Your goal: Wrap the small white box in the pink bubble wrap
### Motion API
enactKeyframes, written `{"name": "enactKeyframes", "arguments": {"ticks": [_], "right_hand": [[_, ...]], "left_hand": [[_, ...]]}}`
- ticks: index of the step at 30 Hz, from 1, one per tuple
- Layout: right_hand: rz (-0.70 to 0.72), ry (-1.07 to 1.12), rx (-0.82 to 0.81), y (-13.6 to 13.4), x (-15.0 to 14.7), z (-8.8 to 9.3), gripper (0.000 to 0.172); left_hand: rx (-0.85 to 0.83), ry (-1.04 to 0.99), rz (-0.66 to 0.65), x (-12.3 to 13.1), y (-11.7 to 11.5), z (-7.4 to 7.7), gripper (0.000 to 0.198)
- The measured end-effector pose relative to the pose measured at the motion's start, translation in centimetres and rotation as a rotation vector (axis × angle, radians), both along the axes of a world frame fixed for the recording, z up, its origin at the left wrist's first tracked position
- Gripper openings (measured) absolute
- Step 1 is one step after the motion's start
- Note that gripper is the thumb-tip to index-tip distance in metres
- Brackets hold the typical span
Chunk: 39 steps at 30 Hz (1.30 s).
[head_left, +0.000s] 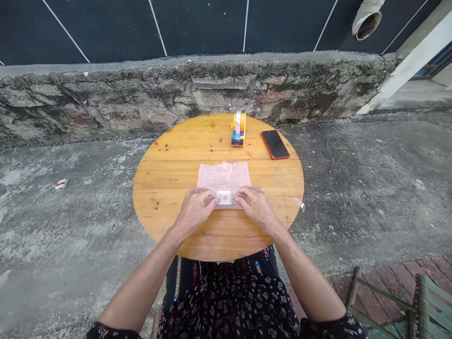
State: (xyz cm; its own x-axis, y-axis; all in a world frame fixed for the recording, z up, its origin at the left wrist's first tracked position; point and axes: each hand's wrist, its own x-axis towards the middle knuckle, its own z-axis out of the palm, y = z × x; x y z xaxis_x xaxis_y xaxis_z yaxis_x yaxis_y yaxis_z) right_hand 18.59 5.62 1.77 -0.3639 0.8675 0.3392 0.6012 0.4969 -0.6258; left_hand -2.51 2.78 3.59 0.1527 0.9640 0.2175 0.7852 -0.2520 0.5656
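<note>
A pinkish, translucent sheet that looks like bubble wrap (224,174) lies flat on the round wooden table (165,181). On its near part rests a small white rectangular item (223,197) with pale reddish marks; its exact kind I cannot tell. My left hand (198,202) is at the item's left end, thumb and fingers pinched together on the wrap's near edge. At the right end, my right hand (254,201) pinches the wrap in the same way. Fingertips of both hands partly cover the wrap's edge.
Toward the table's far side stands a yellow and blue tape dispenser (238,129). Right of it lies a phone (276,144) with a red case. A strip of clear tape (300,203) hangs at the right edge. A green chair (432,301) is at lower right; a stone wall base runs behind.
</note>
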Motion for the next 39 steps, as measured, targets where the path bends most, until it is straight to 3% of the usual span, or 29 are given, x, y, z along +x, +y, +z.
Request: {"name": "enactKeyframes", "arguments": {"ticks": [6,14,21,24,29,33,39], "right_hand": [[-0.015,0.125,-0.135,0.5,0.0,-0.6,0.007],[-0.008,0.166,-0.189,0.2,0.0,-0.6,0.006],[0.022,0.303,-0.203,0.0,2.4,2.4,0.022],[0.092,0.192,-0.152,0.9,2.1,2.8,0.02],[0.333,-0.145,-0.047,1.5,-0.7,1.7,0.053],[0.316,-0.247,0.02,1.3,-1.9,0.9,0.053],[0.267,-0.234,0.027,1.8,-1.9,0.9,0.05]], "left_hand": [[-0.071,-0.1,0.005,-0.2,1.0,-0.4,0.011],[-0.119,-0.133,0.036,-0.1,1.1,-0.4,0.009],[0.172,0.035,-0.071,-0.4,-2.7,0.2,0.009],[0.275,0.09,-0.122,-0.3,-4.7,-0.5,0.011],[0.289,0.083,-0.11,0.3,-6.1,-1.9,0.011],[0.28,0.052,-0.09,0.6,-6.2,-1.9,0.011],[0.275,0.025,-0.097,0.6,-6.2,-1.6,0.012]]}}
